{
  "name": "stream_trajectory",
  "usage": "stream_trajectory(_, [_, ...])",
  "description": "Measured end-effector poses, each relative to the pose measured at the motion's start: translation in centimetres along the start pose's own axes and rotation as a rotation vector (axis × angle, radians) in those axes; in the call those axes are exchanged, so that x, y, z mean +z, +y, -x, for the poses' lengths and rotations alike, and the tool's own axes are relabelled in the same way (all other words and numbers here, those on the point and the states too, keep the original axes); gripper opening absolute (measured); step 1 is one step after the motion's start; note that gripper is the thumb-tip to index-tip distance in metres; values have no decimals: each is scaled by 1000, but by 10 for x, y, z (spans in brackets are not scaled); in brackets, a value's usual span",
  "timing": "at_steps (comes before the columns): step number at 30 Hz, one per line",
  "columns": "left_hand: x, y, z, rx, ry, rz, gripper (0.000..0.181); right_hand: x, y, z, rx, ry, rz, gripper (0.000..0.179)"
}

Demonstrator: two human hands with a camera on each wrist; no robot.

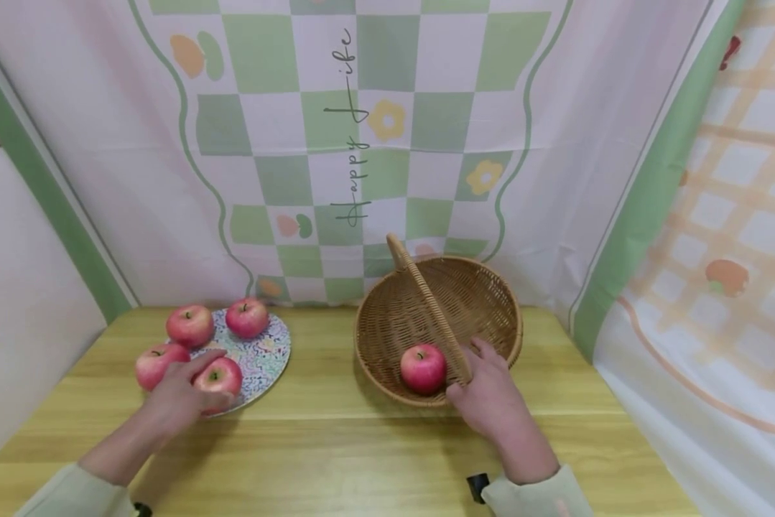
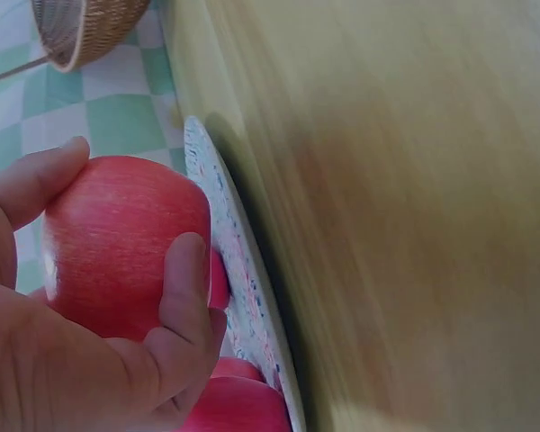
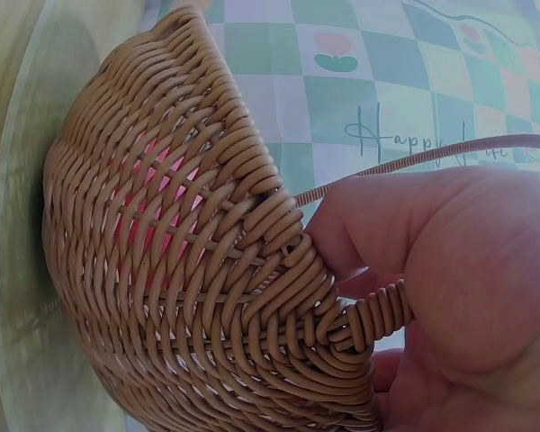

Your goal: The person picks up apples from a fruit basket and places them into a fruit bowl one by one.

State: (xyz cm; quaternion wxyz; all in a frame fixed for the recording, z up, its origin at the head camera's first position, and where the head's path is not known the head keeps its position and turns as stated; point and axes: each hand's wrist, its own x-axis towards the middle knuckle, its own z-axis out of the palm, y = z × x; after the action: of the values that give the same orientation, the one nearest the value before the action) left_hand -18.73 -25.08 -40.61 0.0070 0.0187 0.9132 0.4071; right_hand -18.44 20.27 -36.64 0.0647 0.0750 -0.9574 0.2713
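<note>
Plate (image 1: pixel 267 362), round and patterned, lies under the left hand (image 1: pixel 172 401) and stretches past its fingertips. Just left of that grip sits a loose apple (image 1: pixel 157 365); beyond the fingers is a second apple (image 1: pixel 189 327), and farther off to the right a third apple (image 1: pixel 247 318). The left grip is clamped, thumb and fingers curled about the sides of a fourth apple (image 1: pixel 220 375) over the near part of the plate; whether its underside rests there cannot be told.

Right of this grip, a stretch of wooden table (image 1: pixel 329 438) separates it from a wicker basket (image 1: pixel 376 341). Inside, just left of the right hand (image 1: pixel 495 401), sits a fifth apple (image 1: pixel 423 368). The right grip is also clamped, on the lower end of the handle (image 1: pixel 427 296), which arches up and away from it.

The step in hand looks like securing the fourth apple while the right hand steadies the basket. The next move probably calls for a straight lift that avoids knocking the fruit beside the left grip, then a rightward carry over the basket's rim, left of the handle, with the right grip kept firm.
</note>
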Motion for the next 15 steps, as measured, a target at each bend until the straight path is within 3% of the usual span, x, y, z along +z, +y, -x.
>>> stream_trajectory(15, [1, -5, -9, -81, -26, -29, 89, -1, -1, 0, 36, -22, -14, 68])
